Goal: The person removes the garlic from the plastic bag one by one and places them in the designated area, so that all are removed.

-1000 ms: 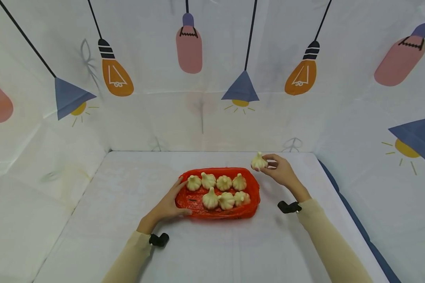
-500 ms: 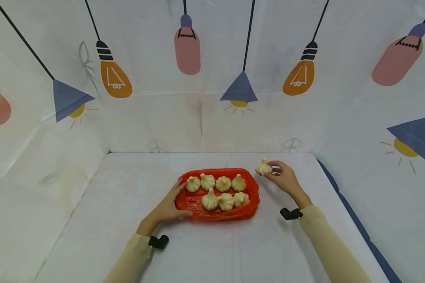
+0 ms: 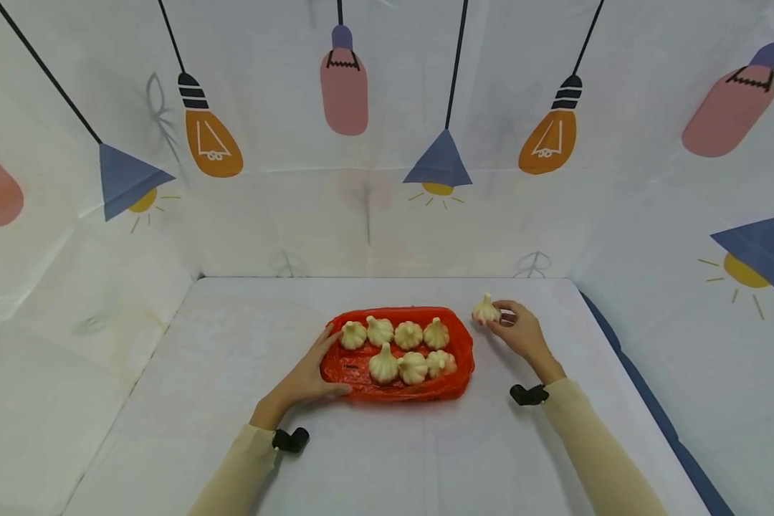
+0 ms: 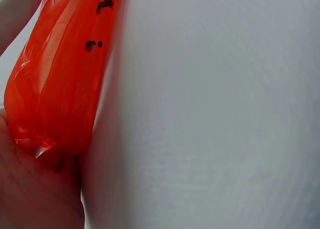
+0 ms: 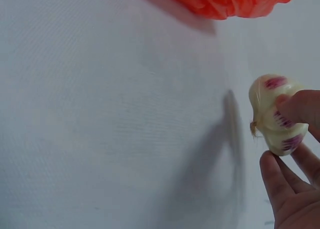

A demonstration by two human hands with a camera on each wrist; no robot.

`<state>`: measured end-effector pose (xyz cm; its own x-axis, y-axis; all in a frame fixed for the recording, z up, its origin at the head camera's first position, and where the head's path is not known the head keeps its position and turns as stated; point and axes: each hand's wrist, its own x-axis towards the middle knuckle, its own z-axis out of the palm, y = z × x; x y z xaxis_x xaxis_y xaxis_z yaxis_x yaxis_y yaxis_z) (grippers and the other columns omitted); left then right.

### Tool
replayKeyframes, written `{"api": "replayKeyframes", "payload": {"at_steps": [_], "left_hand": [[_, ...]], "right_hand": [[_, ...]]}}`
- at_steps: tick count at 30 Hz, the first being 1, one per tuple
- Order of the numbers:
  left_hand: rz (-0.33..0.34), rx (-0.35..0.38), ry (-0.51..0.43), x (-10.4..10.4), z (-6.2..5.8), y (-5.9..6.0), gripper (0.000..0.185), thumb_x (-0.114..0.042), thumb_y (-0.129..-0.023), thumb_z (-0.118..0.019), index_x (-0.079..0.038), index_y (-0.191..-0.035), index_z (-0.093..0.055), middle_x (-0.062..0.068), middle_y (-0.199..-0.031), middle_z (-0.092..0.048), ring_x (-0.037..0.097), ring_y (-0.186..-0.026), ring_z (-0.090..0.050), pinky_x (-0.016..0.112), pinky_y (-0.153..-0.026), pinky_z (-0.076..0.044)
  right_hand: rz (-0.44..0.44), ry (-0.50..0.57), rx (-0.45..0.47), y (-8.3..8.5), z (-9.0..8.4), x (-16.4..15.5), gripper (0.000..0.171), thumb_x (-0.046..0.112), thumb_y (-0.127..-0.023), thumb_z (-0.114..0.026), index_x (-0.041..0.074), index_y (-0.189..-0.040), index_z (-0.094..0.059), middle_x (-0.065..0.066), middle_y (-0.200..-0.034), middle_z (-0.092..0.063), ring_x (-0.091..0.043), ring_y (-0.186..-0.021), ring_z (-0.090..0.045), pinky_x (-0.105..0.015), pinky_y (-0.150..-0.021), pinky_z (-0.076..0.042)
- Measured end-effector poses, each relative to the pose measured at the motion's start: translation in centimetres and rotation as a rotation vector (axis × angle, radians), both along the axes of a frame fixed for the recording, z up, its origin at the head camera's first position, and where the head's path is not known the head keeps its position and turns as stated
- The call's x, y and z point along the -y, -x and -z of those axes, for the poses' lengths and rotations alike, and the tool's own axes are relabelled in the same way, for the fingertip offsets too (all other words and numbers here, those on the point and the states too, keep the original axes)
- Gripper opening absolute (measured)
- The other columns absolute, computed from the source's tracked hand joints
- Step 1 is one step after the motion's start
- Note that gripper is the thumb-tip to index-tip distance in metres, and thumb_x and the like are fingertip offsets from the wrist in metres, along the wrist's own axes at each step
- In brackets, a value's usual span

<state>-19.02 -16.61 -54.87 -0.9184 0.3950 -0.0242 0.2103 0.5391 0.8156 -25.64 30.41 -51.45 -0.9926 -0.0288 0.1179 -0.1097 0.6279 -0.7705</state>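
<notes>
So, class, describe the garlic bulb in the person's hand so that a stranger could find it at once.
Start at the red tray in the middle of the white table. Just past its far right corner, the right hand pinches one garlic bulb. It is the only bulb outside the tray; the other seven sit inside.

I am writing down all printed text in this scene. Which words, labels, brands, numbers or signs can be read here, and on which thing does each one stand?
Nothing here can be read as text.
Black printed marks on the red plastic bag: cut off and blurred in the left wrist view, not readable.
Garlic bulb in the right hand: purple streaks only, no label.
Backdrop: lamp and bulb drawings only, no words.
</notes>
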Motion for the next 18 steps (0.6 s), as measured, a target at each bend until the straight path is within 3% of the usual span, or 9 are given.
{"api": "replayKeyframes", "payload": {"at_steps": [18], "left_hand": [[0.008, -0.007, 0.012, 0.0, 0.1, -0.1, 0.114, -0.05, -0.077, -0.088, -0.018, -0.165, -0.023, 0.011, -0.175, -0.001, 0.04, -0.16, -0.004, 0.069, -0.122, -0.019]], "right_hand": [[0.0, -0.02, 0.087, 0.5, 1.3, -0.1, 0.053, 0.02, -0.096, -0.075, -0.001, -0.139, -0.053, -0.029, -0.145, -0.053, -0.048, -0.126, -0.06, -0.055, -0.103, -0.053]]}}
